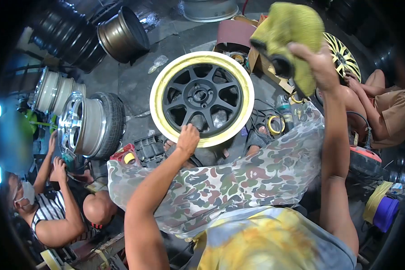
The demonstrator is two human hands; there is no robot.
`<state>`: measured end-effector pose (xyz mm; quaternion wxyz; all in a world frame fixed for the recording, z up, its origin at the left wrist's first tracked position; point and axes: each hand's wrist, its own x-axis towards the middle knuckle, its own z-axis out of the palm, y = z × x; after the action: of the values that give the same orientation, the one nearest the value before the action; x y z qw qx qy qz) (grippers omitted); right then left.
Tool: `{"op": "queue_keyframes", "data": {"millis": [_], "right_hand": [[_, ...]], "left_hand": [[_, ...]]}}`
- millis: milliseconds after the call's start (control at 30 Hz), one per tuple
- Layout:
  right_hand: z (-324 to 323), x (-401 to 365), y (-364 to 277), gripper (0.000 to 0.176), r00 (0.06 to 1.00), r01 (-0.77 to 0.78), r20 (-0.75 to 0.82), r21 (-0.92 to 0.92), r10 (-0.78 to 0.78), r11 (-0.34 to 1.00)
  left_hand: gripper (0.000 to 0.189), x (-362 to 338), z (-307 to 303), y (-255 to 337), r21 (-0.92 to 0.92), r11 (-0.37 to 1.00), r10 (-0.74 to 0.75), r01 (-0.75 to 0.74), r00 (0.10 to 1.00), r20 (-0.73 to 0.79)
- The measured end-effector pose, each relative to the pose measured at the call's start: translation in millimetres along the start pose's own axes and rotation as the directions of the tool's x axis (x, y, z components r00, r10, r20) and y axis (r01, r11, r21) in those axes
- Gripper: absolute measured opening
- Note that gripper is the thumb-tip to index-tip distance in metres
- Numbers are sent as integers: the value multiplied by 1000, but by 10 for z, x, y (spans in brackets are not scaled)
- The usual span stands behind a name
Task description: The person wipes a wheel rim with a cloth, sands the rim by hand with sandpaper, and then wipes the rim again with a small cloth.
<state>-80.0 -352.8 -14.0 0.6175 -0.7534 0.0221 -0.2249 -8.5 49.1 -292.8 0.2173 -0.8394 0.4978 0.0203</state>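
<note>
A dark-spoked car wheel with a yellow taped rim band lies face up in front of me. My left hand is closed at the rim's near edge, beside a lower spoke. Whatever its curled fingers pinch, if anything, is hidden. Raised at the upper right, my right hand grips a yellow-green textured cloth bundle, blurred by motion. Black round parts show at the bundle's lower left; its exact kind cannot be made out. Camouflage-patterned fabric covers my lap, close to the wheel.
At left, a person in a striped top sits beside a tyred wheel. Another person at right handles a yellow-spoked wheel. A bronze rim stands at the back. Tape rolls, cables and boxes lie around me.
</note>
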Motion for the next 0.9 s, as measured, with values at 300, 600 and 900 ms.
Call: {"op": "queue_keyframes", "data": {"millis": [300, 600, 900], "right_hand": [[1036, 131, 902, 74, 791, 349, 594, -637, 149, 687], [3060, 2, 2445, 59, 903, 51, 254, -864, 346, 501], [1796, 128, 2491, 47, 553, 474, 699, -712, 454, 519]], "left_hand": [[19, 208, -315, 476, -91, 996, 14, -14, 1000, -2], [29, -295, -2033, -28, -486, 858, 225, -166, 972, 66], [27, -782, -2688, -511, -578, 751, 448, -318, 889, 93]]}}
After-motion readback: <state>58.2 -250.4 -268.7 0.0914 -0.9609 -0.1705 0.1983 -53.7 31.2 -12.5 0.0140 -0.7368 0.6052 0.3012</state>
